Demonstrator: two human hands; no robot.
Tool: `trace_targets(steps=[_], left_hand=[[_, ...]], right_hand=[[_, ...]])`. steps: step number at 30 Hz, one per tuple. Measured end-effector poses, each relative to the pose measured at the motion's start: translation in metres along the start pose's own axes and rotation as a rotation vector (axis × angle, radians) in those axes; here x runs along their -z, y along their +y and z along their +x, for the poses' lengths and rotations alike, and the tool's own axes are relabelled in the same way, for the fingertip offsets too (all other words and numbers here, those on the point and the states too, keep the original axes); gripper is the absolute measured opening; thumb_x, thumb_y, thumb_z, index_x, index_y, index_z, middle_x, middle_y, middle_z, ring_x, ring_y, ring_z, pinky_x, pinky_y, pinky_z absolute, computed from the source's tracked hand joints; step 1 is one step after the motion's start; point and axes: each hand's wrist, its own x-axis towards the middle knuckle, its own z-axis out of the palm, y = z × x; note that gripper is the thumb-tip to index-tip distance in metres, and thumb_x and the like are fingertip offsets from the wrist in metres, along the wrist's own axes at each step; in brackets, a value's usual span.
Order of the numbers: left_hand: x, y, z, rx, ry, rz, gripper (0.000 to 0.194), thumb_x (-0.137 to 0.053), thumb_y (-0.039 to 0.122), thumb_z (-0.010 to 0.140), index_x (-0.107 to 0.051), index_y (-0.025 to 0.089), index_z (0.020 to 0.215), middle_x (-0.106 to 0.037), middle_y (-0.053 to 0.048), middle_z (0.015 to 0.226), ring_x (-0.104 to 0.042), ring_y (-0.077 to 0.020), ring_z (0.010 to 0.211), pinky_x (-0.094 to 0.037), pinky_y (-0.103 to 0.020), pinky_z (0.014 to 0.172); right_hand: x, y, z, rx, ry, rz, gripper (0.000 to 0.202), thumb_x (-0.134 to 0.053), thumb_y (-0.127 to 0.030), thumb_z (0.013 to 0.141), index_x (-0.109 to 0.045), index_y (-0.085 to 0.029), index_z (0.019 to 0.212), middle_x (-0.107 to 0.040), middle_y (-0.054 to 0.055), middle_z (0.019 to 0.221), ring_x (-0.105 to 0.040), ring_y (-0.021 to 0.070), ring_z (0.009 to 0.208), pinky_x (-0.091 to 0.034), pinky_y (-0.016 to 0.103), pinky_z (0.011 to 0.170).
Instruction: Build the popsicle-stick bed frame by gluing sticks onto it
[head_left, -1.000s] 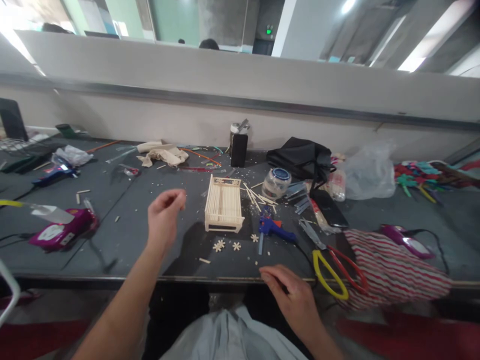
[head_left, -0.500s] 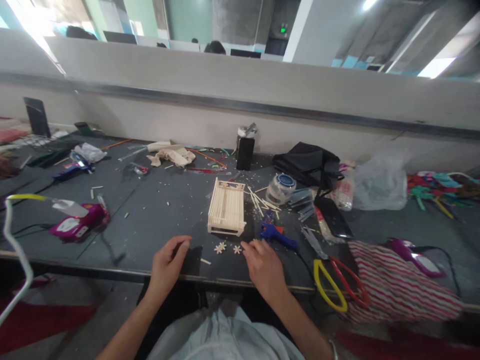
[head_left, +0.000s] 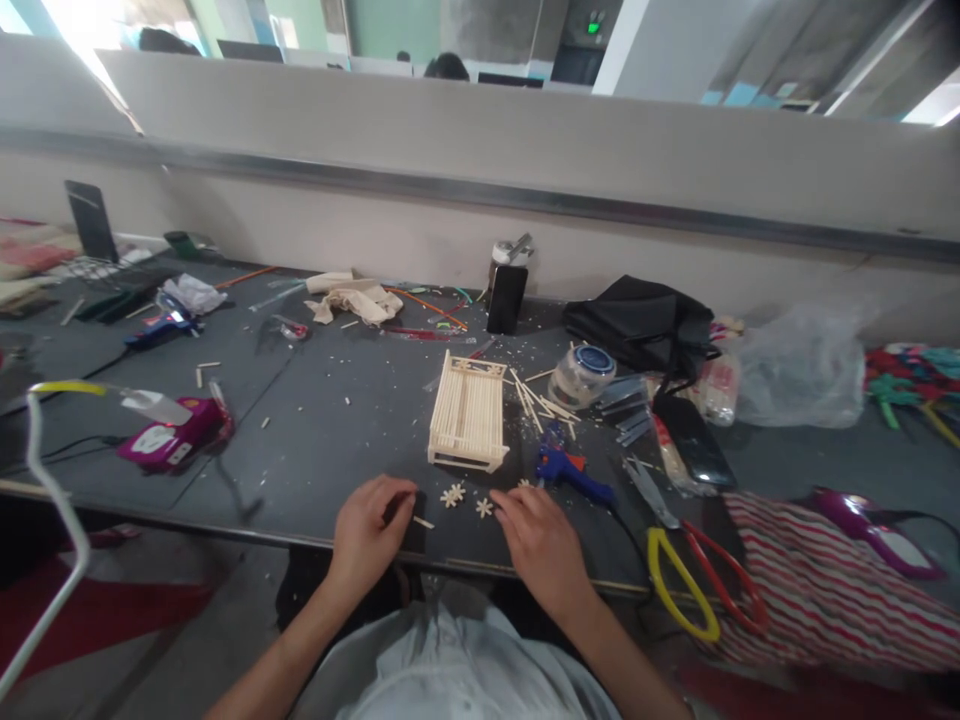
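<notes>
My left hand (head_left: 373,532) rests near the table's front edge, loosely curled, with a gap between thumb and fingers and nothing visible in it. Just right of its fingers lies a short loose stick (head_left: 424,522). My right hand (head_left: 546,540) reaches in from the right with fingers extended, the fingertips beside a small star-shaped stick piece (head_left: 484,508). Another such star cluster (head_left: 453,496) lies between the hands, and a further one (head_left: 523,484) is partly hidden behind my right fingers. Beyond them stands a small bed-like model made of pale sticks (head_left: 469,410).
To the right are a blue glue gun (head_left: 574,473), scissors (head_left: 679,535), loose sticks (head_left: 541,400), a lidded jar (head_left: 583,377) and striped cloth (head_left: 847,590). A phone (head_left: 508,299) stands upright at the back. A magenta device (head_left: 176,433) sits at left.
My left hand has moved right, closer to the short stick and the stars. My right hand stays beside the star piece. The whole view has shifted slightly.
</notes>
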Motion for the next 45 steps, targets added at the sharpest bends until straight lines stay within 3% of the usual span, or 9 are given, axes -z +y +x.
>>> trace_targets(steps=[4, 12, 19, 27, 31, 36, 40, 45], left_hand=[[-0.002, 0.000, 0.000, -0.021, -0.015, 0.055, 0.017, -0.050, 0.025, 0.088, -0.066, 0.020, 0.088, -0.065, -0.002, 0.079, -0.059, -0.0175, 0.078, -0.043, -0.030, 0.071], [-0.003, 0.001, 0.000, -0.058, 0.016, 0.102, 0.016, -0.051, 0.023, 0.087, -0.066, 0.019, 0.087, -0.065, -0.003, 0.078, -0.058, -0.0180, 0.076, -0.043, -0.030, 0.071], [-0.003, 0.002, 0.000, -0.082, 0.018, 0.123, 0.016, -0.051, 0.023, 0.087, -0.066, 0.020, 0.088, -0.065, -0.003, 0.076, -0.058, -0.0181, 0.074, -0.043, -0.030, 0.068], [-0.002, -0.001, 0.000, -0.062, 0.036, 0.050, 0.015, -0.053, 0.025, 0.086, -0.067, 0.020, 0.085, -0.064, -0.002, 0.075, -0.058, -0.0170, 0.073, -0.043, -0.029, 0.068], [0.001, 0.021, -0.004, 0.029, 0.085, -0.170, 0.016, -0.054, 0.028, 0.086, -0.067, 0.020, 0.087, -0.063, -0.001, 0.074, -0.058, -0.0144, 0.070, -0.045, -0.025, 0.064], [-0.002, 0.067, -0.005, 0.056, -0.105, -0.423, 0.019, -0.054, 0.031, 0.087, -0.068, 0.020, 0.090, -0.067, -0.003, 0.086, -0.060, -0.0154, 0.082, -0.046, -0.025, 0.072], [-0.011, 0.091, 0.001, 0.117, -0.275, -0.697, 0.023, -0.055, 0.036, 0.086, -0.067, 0.018, 0.095, -0.067, -0.005, 0.092, -0.060, -0.0163, 0.086, -0.046, -0.027, 0.078], [-0.020, 0.103, 0.007, 0.270, -0.311, -0.851, 0.025, -0.061, 0.038, 0.081, -0.066, 0.014, 0.084, -0.062, -0.002, 0.074, -0.053, -0.0117, 0.067, -0.044, -0.022, 0.063]], right_hand=[[0.000, -0.002, 0.000, 0.011, -0.034, -0.002, 0.025, -0.051, -0.015, 0.090, -0.063, -0.019, 0.112, -0.063, 0.006, 0.092, -0.056, 0.0210, 0.088, -0.045, 0.034, 0.080], [-0.003, -0.006, -0.002, -0.050, -0.013, -0.005, 0.014, -0.056, -0.021, 0.089, -0.066, -0.019, 0.097, -0.063, 0.006, 0.086, -0.056, 0.0217, 0.084, -0.044, 0.035, 0.077], [0.002, -0.005, 0.002, -0.091, -0.009, 0.127, 0.003, -0.061, -0.020, 0.085, -0.064, -0.020, 0.083, -0.064, 0.003, 0.083, -0.057, 0.0205, 0.085, -0.043, 0.033, 0.078], [0.012, -0.001, -0.002, -0.133, 0.069, 0.320, 0.011, -0.059, -0.022, 0.087, -0.062, -0.021, 0.076, -0.064, 0.001, 0.077, -0.058, 0.0183, 0.079, -0.044, 0.032, 0.075], [0.026, -0.005, -0.006, -0.201, 0.169, 0.534, 0.010, -0.059, -0.026, 0.086, -0.064, -0.022, 0.078, -0.065, 0.001, 0.080, -0.059, 0.0156, 0.077, -0.046, 0.027, 0.070], [0.044, -0.013, -0.008, -0.229, 0.256, 0.618, 0.008, -0.061, -0.026, 0.085, -0.066, -0.024, 0.079, -0.065, 0.001, 0.080, -0.060, 0.0152, 0.075, -0.048, 0.027, 0.067], [0.050, -0.018, -0.009, -0.204, 0.270, 0.628, 0.008, -0.061, -0.026, 0.085, -0.066, -0.023, 0.080, -0.065, 0.001, 0.080, -0.060, 0.0151, 0.075, -0.049, 0.027, 0.065], [0.052, -0.018, -0.010, -0.099, 0.326, 0.515, 0.007, -0.060, -0.023, 0.085, -0.065, -0.022, 0.080, -0.065, 0.002, 0.079, -0.060, 0.0154, 0.076, -0.048, 0.028, 0.071]])
